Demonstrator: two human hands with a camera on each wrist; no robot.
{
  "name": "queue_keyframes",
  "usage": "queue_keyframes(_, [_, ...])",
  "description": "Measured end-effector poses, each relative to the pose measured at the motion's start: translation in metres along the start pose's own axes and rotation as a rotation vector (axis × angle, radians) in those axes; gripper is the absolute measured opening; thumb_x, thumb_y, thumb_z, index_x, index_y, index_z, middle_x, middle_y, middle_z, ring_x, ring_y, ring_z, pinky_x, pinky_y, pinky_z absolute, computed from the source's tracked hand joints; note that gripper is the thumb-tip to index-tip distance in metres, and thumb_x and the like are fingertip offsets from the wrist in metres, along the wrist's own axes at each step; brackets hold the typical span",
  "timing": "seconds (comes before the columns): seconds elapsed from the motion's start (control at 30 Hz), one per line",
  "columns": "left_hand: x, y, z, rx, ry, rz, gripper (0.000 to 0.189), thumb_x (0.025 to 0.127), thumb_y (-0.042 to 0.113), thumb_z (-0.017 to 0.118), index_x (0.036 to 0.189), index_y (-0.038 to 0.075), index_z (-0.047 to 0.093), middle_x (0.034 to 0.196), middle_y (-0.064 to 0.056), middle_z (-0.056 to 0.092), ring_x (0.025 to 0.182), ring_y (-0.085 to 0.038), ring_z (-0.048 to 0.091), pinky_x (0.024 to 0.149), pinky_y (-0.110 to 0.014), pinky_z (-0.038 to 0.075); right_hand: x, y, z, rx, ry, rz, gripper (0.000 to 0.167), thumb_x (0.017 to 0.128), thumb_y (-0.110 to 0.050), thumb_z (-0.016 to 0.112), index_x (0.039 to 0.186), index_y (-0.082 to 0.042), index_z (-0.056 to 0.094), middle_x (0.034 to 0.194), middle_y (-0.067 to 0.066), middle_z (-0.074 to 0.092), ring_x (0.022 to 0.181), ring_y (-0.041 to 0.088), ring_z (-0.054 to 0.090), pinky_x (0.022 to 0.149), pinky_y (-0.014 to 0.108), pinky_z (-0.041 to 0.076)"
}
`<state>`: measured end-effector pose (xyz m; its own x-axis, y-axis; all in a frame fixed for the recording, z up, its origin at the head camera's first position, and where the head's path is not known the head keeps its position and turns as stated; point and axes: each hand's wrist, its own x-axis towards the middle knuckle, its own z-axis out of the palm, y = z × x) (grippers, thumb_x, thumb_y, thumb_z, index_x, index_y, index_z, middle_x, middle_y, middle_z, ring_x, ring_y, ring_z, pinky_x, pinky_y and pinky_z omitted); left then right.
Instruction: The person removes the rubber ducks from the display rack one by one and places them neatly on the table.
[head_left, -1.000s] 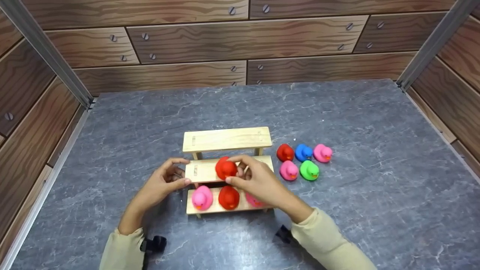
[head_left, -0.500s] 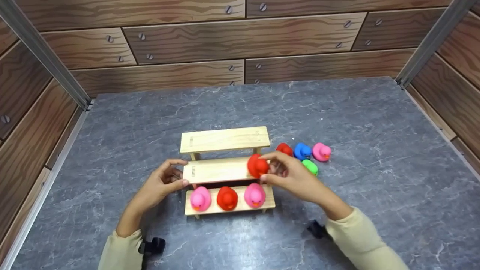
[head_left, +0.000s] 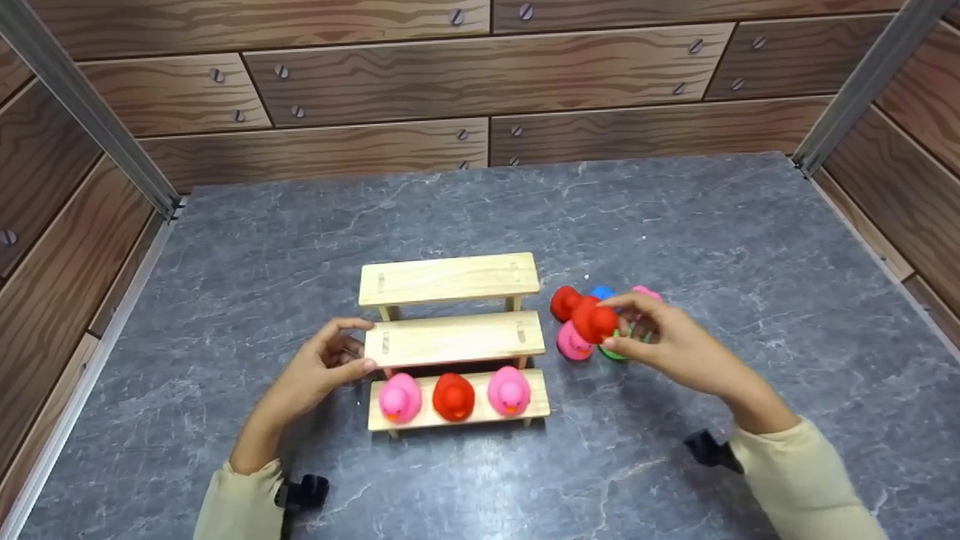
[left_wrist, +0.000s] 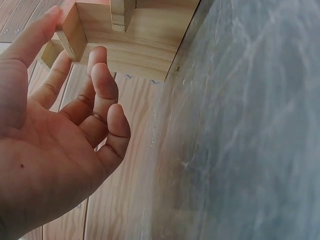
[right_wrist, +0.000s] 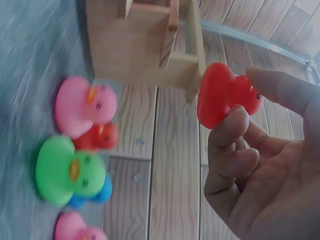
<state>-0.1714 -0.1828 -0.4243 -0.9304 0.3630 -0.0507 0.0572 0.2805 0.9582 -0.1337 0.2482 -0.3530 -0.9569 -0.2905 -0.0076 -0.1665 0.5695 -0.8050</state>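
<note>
My right hand [head_left: 675, 345] pinches a red rubber duck [head_left: 595, 321] between thumb and fingers, held up over the loose ducks right of the wooden stepped stand [head_left: 450, 341]. In the right wrist view the red duck [right_wrist: 216, 97] is well above the floor-level ducks. My left hand [head_left: 315, 371] holds the left end of the stand's middle step, thumb at its front corner and index finger at its back corner. In the left wrist view the other fingers of my left hand [left_wrist: 60, 145] curl loosely beside the stand [left_wrist: 140, 50]. The lowest step bears a pink duck [head_left: 400, 397], a red duck [head_left: 454, 397] and another pink duck [head_left: 509, 391].
Under and behind the held duck lie a red duck [head_left: 565, 302], a pink duck [head_left: 574, 342], a partly hidden green duck [right_wrist: 60, 170], a blue duck [head_left: 602, 291] and a pink duck [head_left: 646, 293]. Wood-patterned walls [head_left: 375, 82] enclose the grey marbled surface [head_left: 300, 240].
My right hand has carried the red duck rightward from over the middle step to over the loose ducks. My left hand has stayed at the step's end.
</note>
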Motion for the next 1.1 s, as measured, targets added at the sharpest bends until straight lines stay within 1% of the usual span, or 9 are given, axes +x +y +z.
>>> queue_keyframes(0.1, [-0.001,0.000,0.000,-0.008,0.000,0.011,0.050,0.087,0.013,0.071,0.130,0.003,0.048,0.096,-0.005,0.061,0.081,-0.013,0.058,0.070,-0.023,0.047,-0.005,0.007,-0.008,-0.002,-0.020,0.010,0.039,0.089,-0.016,0.070,0.123,-0.001,0.057,0.090,0.006,0.053,0.074,0.010,0.050,0.063,0.021,0.045])
queue_keyframes(0.13, [-0.001,0.001,0.000,-0.005,-0.003,0.023,0.050,0.087,0.013,0.070,0.130,0.002,0.047,0.096,-0.005,0.062,0.081,-0.012,0.058,0.069,-0.023,0.048,-0.006,0.010,-0.010,-0.004,-0.025,0.010,0.039,0.089,-0.016,0.069,0.123,-0.001,0.057,0.090,0.006,0.053,0.075,0.010,0.050,0.064,0.021,0.045])
queue_keyframes(0.27, [0.000,0.001,0.000,-0.011,-0.007,0.035,0.050,0.087,0.014,0.071,0.130,0.002,0.047,0.096,-0.005,0.061,0.081,-0.012,0.058,0.069,-0.023,0.048,-0.012,0.020,-0.018,-0.005,-0.025,0.001,0.039,0.089,-0.015,0.069,0.123,0.000,0.056,0.090,0.006,0.055,0.075,0.009,0.052,0.064,0.021,0.045])
queue_keyframes(0.43, [0.001,0.000,0.000,-0.029,-0.016,0.014,0.051,0.087,0.011,0.070,0.132,0.002,0.047,0.097,-0.006,0.060,0.081,-0.011,0.057,0.069,-0.023,0.047,-0.017,0.034,-0.025,-0.015,-0.007,-0.007,0.038,0.089,-0.011,0.068,0.123,0.001,0.056,0.089,0.006,0.055,0.074,0.007,0.052,0.063,0.021,0.045])
queue_keyframes(0.53, [0.000,-0.001,-0.001,-0.026,-0.011,0.007,0.051,0.087,0.009,0.070,0.132,0.001,0.047,0.097,-0.006,0.060,0.080,-0.011,0.057,0.069,-0.023,0.047,-0.019,0.040,-0.027,-0.019,-0.012,-0.001,0.038,0.089,-0.011,0.068,0.123,0.001,0.055,0.089,0.006,0.055,0.074,0.007,0.052,0.063,0.021,0.045])
queue_keyframes(0.73, [-0.001,0.001,0.000,-0.021,-0.005,0.010,0.050,0.087,0.008,0.070,0.131,0.000,0.047,0.096,-0.006,0.060,0.080,-0.011,0.057,0.068,-0.024,0.048,-0.022,0.051,-0.031,-0.038,-0.017,0.006,0.037,0.089,-0.012,0.068,0.122,0.000,0.056,0.089,0.006,0.055,0.074,0.007,0.052,0.063,0.021,0.046])
queue_keyframes(0.87, [-0.002,0.003,0.000,-0.027,-0.006,0.007,0.051,0.087,0.008,0.070,0.131,0.000,0.047,0.096,-0.007,0.060,0.080,-0.011,0.058,0.069,-0.025,0.049,-0.025,0.056,-0.035,-0.054,-0.028,0.000,0.037,0.089,-0.012,0.068,0.121,0.000,0.057,0.089,0.006,0.056,0.073,0.006,0.052,0.062,0.021,0.046])
queue_keyframes(1.1, [-0.002,0.002,0.000,-0.021,-0.007,0.006,0.051,0.087,0.009,0.070,0.131,-0.001,0.047,0.097,-0.010,0.060,0.081,-0.012,0.057,0.069,-0.024,0.049,-0.028,0.063,-0.042,-0.044,-0.056,0.031,0.037,0.090,-0.014,0.067,0.122,0.000,0.056,0.091,0.006,0.056,0.075,0.007,0.053,0.062,0.022,0.047])
